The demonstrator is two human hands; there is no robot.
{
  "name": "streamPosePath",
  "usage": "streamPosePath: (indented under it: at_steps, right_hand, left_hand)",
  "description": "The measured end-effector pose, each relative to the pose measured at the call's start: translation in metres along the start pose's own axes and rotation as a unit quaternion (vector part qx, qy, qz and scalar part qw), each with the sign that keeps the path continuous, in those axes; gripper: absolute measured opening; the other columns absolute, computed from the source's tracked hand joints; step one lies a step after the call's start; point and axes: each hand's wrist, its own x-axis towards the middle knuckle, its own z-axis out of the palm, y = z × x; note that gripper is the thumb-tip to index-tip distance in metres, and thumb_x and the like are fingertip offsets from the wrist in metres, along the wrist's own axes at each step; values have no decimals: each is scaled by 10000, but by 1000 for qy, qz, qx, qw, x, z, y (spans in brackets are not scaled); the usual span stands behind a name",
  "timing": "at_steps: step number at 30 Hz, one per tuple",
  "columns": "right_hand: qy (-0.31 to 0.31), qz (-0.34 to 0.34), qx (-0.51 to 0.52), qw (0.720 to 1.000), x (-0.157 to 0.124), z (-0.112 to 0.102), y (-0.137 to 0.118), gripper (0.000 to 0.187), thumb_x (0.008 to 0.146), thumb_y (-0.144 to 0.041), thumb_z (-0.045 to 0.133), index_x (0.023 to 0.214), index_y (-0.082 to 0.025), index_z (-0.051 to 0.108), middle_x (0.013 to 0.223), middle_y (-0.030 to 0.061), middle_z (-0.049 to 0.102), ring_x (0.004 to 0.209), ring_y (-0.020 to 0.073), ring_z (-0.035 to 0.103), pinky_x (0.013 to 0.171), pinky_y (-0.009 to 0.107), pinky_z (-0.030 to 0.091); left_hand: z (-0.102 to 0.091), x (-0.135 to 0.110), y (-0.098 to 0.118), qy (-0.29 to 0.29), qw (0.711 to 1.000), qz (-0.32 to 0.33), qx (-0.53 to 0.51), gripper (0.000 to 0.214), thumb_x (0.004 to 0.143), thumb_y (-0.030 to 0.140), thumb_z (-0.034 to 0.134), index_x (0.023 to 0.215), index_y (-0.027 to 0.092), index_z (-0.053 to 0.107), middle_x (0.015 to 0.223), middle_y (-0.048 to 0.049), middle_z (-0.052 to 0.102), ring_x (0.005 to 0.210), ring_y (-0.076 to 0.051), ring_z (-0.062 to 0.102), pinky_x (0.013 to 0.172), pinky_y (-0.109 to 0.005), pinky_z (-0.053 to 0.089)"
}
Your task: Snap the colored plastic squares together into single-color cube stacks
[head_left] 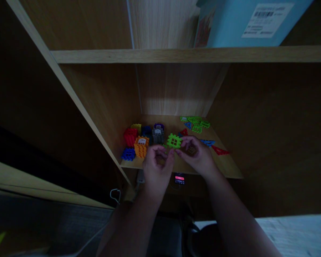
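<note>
A lime-green square building tile with notched edges and a window-like grid is raised above the shelf board. Its right edge is at the fingertips of my right hand, which appears to grip it. My left hand is just below and left of the tile, fingers curled and thumb apart from them, with nothing visible between. Left of it are stacks of notched tiles: orange, red, grey and blue. Linked green pieces lie at the back right.
The wooden shelf board sits between side walls, under an upper shelf edge. A light-blue box stands above. Blue and red triangular pieces lie right of my right hand. A lit phone-like device is below the board.
</note>
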Motion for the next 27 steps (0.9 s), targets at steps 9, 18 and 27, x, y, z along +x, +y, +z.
streamPosePath:
  at_steps: [9,18,27]
  right_hand:
    - [-90,-5,-82,993,7,30,18,284,926,-410,784,1136,-249,681,1028,45,718,954,231,691,862,370,543]
    - [-128,1,-63,990,15,43,15,293,907,-382,798,1144,-249,689,1005,43,711,940,234,676,876,389,543]
    - [-119,-10,-76,990,11,45,23,295,900,-378,818,1129,-242,692,1032,46,689,955,232,674,893,389,552]
  left_hand:
    - [2,-13,5,-259,922,268,108,417,1011,309,660,636,215,503,537,41,523,502,-99,471,539,-282,345]
    - [5,-14,-1,-301,881,305,200,450,1046,403,611,635,226,568,581,7,608,539,-130,545,541,-320,358]
    - [3,-14,-2,-304,877,309,207,416,1048,379,620,667,215,592,618,-1,647,563,-131,579,563,-308,364]
